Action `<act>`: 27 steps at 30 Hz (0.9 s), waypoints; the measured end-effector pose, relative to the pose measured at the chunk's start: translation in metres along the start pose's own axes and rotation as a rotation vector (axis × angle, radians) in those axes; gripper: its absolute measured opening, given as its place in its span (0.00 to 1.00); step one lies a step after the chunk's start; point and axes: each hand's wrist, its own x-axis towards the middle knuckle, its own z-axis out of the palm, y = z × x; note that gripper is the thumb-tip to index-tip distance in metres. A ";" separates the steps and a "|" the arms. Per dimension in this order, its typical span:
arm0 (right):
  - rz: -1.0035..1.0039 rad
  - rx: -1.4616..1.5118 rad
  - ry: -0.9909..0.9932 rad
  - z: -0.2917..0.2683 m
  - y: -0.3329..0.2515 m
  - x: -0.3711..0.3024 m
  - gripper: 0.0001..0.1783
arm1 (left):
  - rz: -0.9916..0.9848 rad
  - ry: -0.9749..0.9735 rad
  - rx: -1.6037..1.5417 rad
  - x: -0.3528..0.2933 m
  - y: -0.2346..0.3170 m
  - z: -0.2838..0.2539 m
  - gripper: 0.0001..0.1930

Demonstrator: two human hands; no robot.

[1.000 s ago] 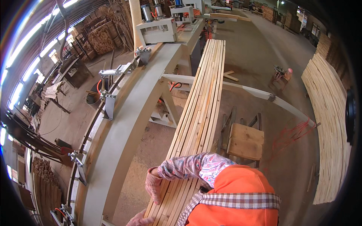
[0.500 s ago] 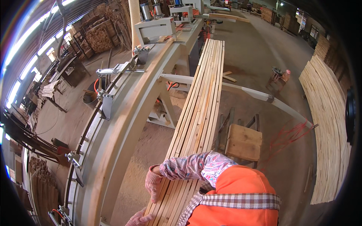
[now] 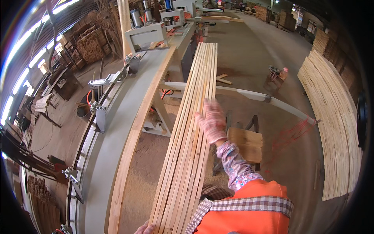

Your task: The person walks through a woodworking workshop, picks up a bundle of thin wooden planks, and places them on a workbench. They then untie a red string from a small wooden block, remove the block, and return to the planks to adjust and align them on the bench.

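Note:
A long bundle of narrow pale wooden strips (image 3: pixel 187 144) stretches away from me, its strips side by side. My right hand (image 3: pixel 213 123), in a pinkish knit glove, rests at the bundle's right edge about midway along, thumb spread from the fingers over the top strips. It is slightly blurred. At the lower edge of the picture my left hand (image 3: pixel 144 229) touches the near left side of the bundle; most of it is cut off, so its grip is hidden. Left of the bundle, a single long wooden board (image 3: pixel 134 136) lies along the edge of a grey machine table (image 3: pixel 105 148).
Metal clamps (image 3: pixel 103 82) and stops line the table's far left side. Beyond stands a machine head with cylinders (image 3: pixel 146 35). A wooden stool (image 3: pixel 245 144) is right of the bundle, near a pale rail (image 3: pixel 253 94). Stacked timber (image 3: pixel 331 128) stands farther right.
My right hand has left the bundle's near left side and reached forward to its right edge. My left hand sits lower in view, nearly out of it. The whole view has shifted somewhat.

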 end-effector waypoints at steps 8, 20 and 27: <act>0.803 0.880 -0.504 0.034 0.061 -0.038 0.59 | -0.058 -0.137 0.217 0.026 -0.002 -0.009 0.20; 0.816 0.931 -0.435 0.012 0.036 -0.046 0.39 | -0.074 -0.170 0.305 0.025 -0.007 -0.019 0.17; 0.759 0.923 -0.390 0.046 0.055 -0.057 0.38 | -0.088 -0.193 0.344 0.027 -0.012 -0.026 0.15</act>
